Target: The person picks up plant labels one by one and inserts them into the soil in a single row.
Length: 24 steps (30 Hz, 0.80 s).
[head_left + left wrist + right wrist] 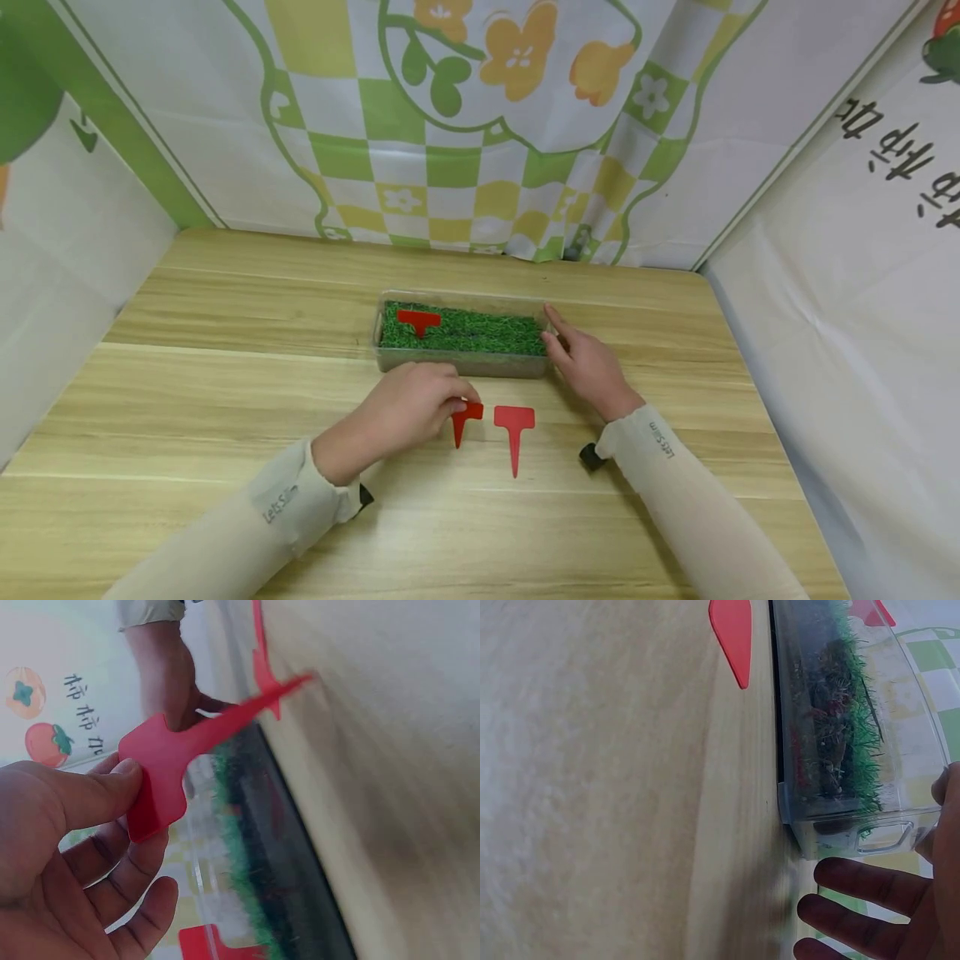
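Note:
In the head view my left hand point(412, 407) pinches a red T-shaped plant label point(459, 423) by its head, thumb on one face; the left wrist view shows its pointed stem point(232, 720) clear of the fingers. A second, pinkish-red label point(514, 425) lies flat on the table to its right. Behind them stands a long clear plastic box point(465, 364) of green artificial grass point(487, 329), with another red label point(418, 320) upright at its left end. My right hand point(592, 367) grips the box's right end wall between thumb and index finger, other fingers point(862, 885) spread loosely.
The wooden table point(225, 400) runs up to a checkered green-and-yellow curtain point(450, 175) at the back. White printed panels point(847, 275) border its left and right sides. A dark wrist-strap piece point(592, 457) hangs beneath the right sleeve.

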Motion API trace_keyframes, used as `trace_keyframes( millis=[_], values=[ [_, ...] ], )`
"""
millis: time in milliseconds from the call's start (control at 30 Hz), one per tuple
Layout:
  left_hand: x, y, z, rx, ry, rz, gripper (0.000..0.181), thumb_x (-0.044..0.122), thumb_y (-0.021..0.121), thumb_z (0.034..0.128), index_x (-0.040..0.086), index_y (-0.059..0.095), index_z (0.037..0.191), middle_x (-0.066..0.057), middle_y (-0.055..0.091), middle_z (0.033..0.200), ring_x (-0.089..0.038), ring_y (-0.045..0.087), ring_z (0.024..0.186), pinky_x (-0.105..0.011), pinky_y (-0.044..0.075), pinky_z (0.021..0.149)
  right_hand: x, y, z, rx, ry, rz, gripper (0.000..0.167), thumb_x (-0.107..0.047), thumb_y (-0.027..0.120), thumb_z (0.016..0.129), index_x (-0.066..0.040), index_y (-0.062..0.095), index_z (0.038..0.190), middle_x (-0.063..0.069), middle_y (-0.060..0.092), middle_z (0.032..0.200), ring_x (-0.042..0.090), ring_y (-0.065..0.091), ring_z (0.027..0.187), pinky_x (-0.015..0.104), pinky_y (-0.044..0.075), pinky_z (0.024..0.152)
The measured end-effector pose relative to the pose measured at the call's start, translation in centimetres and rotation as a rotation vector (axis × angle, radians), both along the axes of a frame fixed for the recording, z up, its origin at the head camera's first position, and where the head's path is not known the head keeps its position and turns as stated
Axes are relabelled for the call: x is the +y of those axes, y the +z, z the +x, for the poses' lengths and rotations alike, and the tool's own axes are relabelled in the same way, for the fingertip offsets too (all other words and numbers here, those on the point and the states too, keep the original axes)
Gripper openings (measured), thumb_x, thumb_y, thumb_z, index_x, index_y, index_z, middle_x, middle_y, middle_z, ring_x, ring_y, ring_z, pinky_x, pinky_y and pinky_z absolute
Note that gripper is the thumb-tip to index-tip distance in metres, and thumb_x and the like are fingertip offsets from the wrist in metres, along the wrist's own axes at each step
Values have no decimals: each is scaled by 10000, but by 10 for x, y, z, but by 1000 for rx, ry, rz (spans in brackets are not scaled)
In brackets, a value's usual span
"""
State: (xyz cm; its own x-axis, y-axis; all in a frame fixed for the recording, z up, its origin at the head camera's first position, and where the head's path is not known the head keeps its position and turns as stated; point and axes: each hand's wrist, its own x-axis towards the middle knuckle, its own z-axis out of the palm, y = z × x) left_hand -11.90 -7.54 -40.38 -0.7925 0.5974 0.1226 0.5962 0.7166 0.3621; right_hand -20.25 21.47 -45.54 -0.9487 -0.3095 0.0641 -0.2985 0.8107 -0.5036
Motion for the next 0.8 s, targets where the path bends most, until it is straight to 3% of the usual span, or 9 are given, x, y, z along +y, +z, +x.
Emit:
trace_keyframes(
  millis=[267,400,567,733,800],
  values=[
    [-2,22,-11,58,15,17,191,131,735,914,239,779,1065,74,695,925,-116,657,784,-258,527,681,0,-1,0,15,1,-10,586,-556,318,1058,-335,240,1595,75,646,1350,199,663,836,402,501,676],
    [-2,32,-19,117,23,24,208,107,732,912,227,779,1075,54,699,927,-140,669,807,-274,542,680,0,0,0,10,-1,-13,576,-536,332,1062,-340,235,1595,76,645,1351,205,642,805,406,494,680],
    [-3,40,-29,187,43,29,210,98,738,907,217,780,1074,40,708,924,-153,685,807,-301,558,693,0,0,-2,3,-1,-5,588,-565,324,1054,-352,228,1594,71,629,1376,230,687,961,447,533,752],
    [0,46,-37,237,43,48,211,84,728,910,206,781,1074,41,714,935,-156,682,798,-312,558,699,0,-1,-2,1,0,-14,601,-576,318,1051,-338,233,1597,84,663,1319,221,678,888,433,519,719],
    [2,48,-40,257,44,54,210,80,730,908,201,783,1071,43,720,950,-159,686,803,-313,558,693,1,-2,-1,-5,0,-16,601,-576,314,1050,-344,224,1598,81,694,1244,204,648,789,410,500,685]
  ],
)
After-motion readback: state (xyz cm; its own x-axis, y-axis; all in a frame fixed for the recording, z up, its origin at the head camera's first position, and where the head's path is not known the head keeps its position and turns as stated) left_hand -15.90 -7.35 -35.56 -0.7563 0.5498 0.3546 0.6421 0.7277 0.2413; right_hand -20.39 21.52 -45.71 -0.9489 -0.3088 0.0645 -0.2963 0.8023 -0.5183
